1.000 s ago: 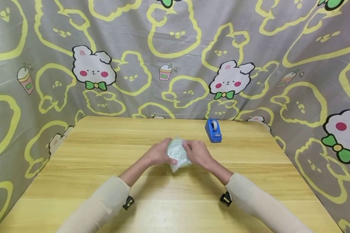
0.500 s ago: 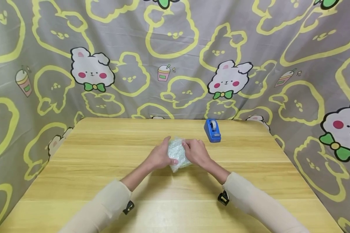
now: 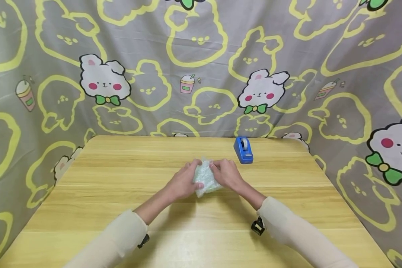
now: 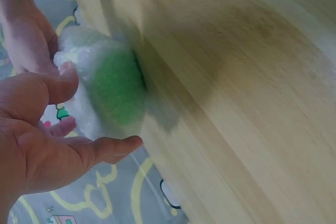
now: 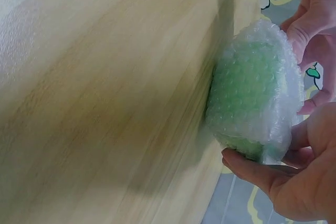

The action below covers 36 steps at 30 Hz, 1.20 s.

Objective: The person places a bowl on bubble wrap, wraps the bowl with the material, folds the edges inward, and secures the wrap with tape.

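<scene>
A small package in bubble wrap point(image 3: 206, 176) stands near the middle of the wooden table, with something green showing through the clear layers. What the green thing is, I cannot tell. My left hand point(image 3: 182, 182) holds the package at its left side, thumb on the near part and fingers at the far edge. On the other side my right hand point(image 3: 227, 174) pinches the wrap near its upper right edge. In the right wrist view the bubble wrap point(image 5: 252, 87) looks rounded over the green shape, and its folded side faces the hands.
A blue tape dispenser point(image 3: 246, 158) with a roll of tape stands behind the right hand, towards the back of the wooden table point(image 3: 120, 160). A grey curtain point(image 3: 144, 48) with cartoon prints hangs around the back and sides.
The left hand's upper fingers have come down over the far left edge of the wrap. The right hand keeps its pinch, and the package stays almost in place.
</scene>
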Available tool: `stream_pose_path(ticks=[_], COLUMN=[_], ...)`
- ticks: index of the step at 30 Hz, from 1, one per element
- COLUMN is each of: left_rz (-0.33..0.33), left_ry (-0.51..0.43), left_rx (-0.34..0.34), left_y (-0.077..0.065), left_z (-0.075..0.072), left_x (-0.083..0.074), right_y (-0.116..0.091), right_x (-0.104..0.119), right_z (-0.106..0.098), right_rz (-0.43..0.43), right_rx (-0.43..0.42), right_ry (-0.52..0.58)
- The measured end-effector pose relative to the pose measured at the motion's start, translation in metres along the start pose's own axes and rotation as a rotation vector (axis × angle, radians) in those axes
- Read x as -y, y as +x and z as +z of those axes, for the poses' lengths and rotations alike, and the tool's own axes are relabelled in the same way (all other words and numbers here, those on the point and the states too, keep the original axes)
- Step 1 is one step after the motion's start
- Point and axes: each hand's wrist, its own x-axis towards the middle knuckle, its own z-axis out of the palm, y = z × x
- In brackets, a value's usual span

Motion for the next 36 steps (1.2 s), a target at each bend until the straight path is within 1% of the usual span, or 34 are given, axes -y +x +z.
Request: stream_pose_path(ticks=[2,6,8,11,15,19,25,29,32,36], left_rz=[-0.002,-0.029,-0.038,-0.032,-0.032,-0.052,-0.043,-0.043,-0.034,-0.016], left_ry=[-0.004,-0.040,-0.054,-0.051,-0.009,0.038,0.079,0.080,0.063,0.045], left_rx=[0.026,0.093,0.116,0.119,0.115,0.145,0.172,0.184,0.190,0.194], left_y=[0.000,0.002,0.003,0.004,0.003,0.001,0.001,0.000,0.000,0.002], left_z=[-0.001,-0.007,-0.009,-0.008,-0.005,-0.004,-0.004,-0.004,-0.004,-0.004], left_x=[-0.001,-0.003,-0.004,-0.004,-0.002,-0.002,-0.003,-0.004,-0.004,-0.001], right_y=[0.001,0.001,0.001,0.001,0.001,0.001,0.001,0.002,0.002,0.003], right_x=[-0.001,-0.002,-0.004,-0.005,-0.005,-0.004,-0.006,-0.010,-0.012,-0.014], right_z=[0.000,0.000,0.000,0.000,0.000,-0.001,-0.001,-0.001,-0.001,-0.002], right_rz=[-0.007,-0.004,0.003,0.009,0.009,0.017,0.033,0.029,0.022,0.023], right_rx=[0.004,-0.006,-0.014,-0.020,-0.024,-0.020,-0.022,-0.029,-0.036,-0.038], right_ry=[0.005,0.010,0.015,0.015,0.015,0.031,0.060,0.081,0.098,0.109])
